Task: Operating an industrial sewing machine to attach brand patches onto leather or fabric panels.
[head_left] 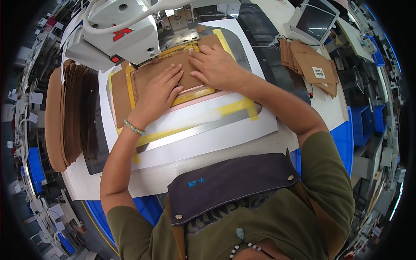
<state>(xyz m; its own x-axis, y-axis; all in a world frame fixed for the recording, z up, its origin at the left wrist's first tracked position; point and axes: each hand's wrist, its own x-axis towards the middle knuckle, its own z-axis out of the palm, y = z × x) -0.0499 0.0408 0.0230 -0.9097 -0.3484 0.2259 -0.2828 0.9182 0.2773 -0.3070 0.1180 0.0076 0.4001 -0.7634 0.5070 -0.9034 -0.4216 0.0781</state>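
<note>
A brown flat panel [187, 80] lies inside a yellow rectangular frame [199, 94] beneath the head of a white industrial sewing machine [130, 34]. My left hand [160, 92] rests on the panel's left part with its fingers stretched out, a beaded bracelet on its wrist. My right hand [216, 67] lies on the panel's right part, fingers extended and the fingertips close to the left hand's. Neither hand is wrapped round anything. Both palms hide part of the panel. The frame sits over a white sheet [177, 151] edged with yellow tape [234, 108].
On the left stands a thick row of brown panels [60, 121] on edge. Several smaller brown pieces [311, 65], one with a white label, are piled at the right, below a small screen [314, 21]. A blue bin [344, 143] is beside the table's right edge.
</note>
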